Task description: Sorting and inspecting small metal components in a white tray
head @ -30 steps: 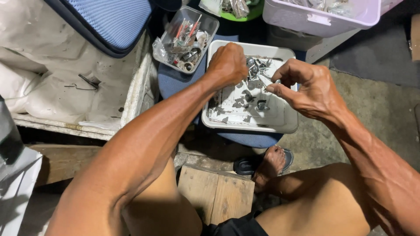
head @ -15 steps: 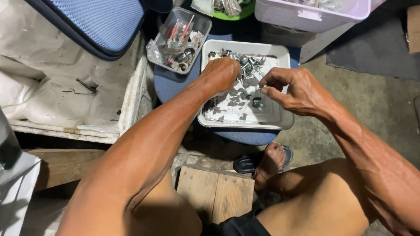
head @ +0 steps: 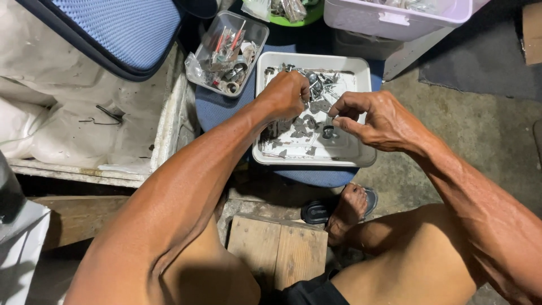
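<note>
Tray at the centre, bins around it

The tray (head: 361,159) of metal parts (head: 307,121) sat on a stool (head: 217,110); a small tub (head: 255,35) lay at its ten o'clock, a large bin (head: 395,22) at one, a wooden block (head: 276,248) at six.

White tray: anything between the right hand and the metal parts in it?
Nothing visible. The right hand hovers over the white tray, fingers pinched just above the loose metal parts. The left hand rests among them, to the side.
</note>
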